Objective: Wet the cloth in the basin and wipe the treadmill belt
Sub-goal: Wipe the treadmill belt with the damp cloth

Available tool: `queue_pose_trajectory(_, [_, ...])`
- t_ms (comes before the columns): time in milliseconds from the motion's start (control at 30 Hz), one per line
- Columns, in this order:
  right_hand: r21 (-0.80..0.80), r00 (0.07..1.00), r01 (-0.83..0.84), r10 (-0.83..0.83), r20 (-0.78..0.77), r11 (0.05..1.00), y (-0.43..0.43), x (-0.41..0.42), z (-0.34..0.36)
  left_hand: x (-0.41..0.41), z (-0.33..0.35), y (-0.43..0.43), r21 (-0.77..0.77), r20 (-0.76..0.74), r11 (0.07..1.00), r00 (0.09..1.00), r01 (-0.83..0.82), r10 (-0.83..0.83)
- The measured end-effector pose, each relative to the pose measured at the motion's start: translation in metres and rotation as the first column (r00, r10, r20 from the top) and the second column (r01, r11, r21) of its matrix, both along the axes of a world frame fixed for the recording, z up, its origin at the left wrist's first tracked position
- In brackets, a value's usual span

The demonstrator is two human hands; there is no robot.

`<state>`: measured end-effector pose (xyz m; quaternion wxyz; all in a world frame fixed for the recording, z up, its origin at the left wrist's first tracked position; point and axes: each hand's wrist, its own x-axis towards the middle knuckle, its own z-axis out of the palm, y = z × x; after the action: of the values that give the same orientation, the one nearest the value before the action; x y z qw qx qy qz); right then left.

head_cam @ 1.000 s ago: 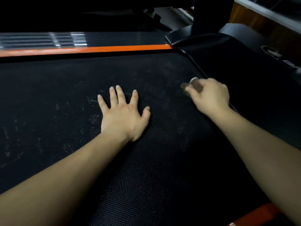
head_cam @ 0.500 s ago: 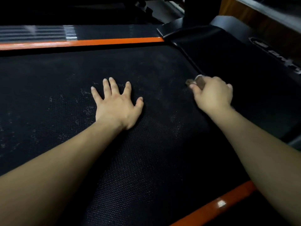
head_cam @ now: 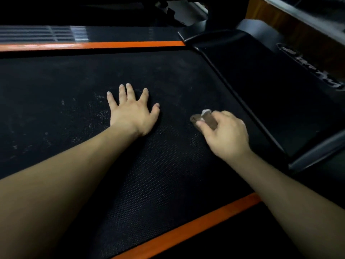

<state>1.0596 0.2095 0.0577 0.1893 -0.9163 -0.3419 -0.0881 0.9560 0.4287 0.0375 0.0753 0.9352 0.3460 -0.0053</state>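
The black textured treadmill belt (head_cam: 158, 174) fills most of the view, with pale dusty smudges on its left and middle. My left hand (head_cam: 131, 113) lies flat on the belt, fingers spread and straight. To its right, my right hand (head_cam: 225, 135) grips a small bunched cloth (head_cam: 204, 118), brownish with a white bit showing, and holds it down on the belt. Most of the cloth is hidden under the fingers. No basin is in view.
Orange side strips run along the far edge (head_cam: 93, 45) and the near edge (head_cam: 186, 230) of the belt. The black motor cover (head_cam: 261, 86) with a raised rim lies to the right. A wooden surface (head_cam: 270, 15) shows at the top right.
My right hand has slid the cloth leftward and nearer across the belt, away from the motor cover's rim. My left hand has stayed flat in place.
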Motion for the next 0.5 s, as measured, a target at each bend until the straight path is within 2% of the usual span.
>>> queue_pose_trajectory(67, [-0.061, 0.998, -0.047, 0.049, 0.038, 0.997, -0.006, 0.005, 0.004, -0.008, 0.004, -0.011, -0.035, -0.021, 0.999, 1.000, 0.019, -0.020])
queue_pose_trajectory(133, [-0.120, 0.995, 0.063, -0.053, 0.085, 0.991, -0.007, 0.034, 0.009, -0.025, 0.004, -0.033, -0.057, -0.024, 0.996, 0.997, 0.071, -0.073])
queue_pose_trajectory(233, [-0.074, 0.973, 0.223, -0.218, 0.073, 0.972, -0.012, 0.049, 0.011, -0.060, 0.000, -0.068, -0.040, 0.000, 0.987, 0.988, 0.153, -0.153])
queue_pose_trajectory(400, [-0.088, 0.998, 0.005, 0.001, 0.067, 0.996, -0.030, 0.012, 0.001, -0.076, -0.005, -0.079, -0.005, -0.003, 0.984, 0.984, 0.178, -0.178])
queue_pose_trajectory(433, [-0.108, 0.995, 0.018, -0.007, 0.097, 0.994, -0.033, 0.021, 0.003, -0.076, -0.006, -0.079, 0.004, -0.004, 0.983, 0.983, 0.181, -0.181])
queue_pose_trajectory(500, [-0.118, 0.981, 0.164, -0.149, 0.122, 0.979, -0.033, 0.047, 0.009, -0.076, -0.006, -0.080, 0.014, -0.007, 0.982, 0.982, 0.189, -0.189])
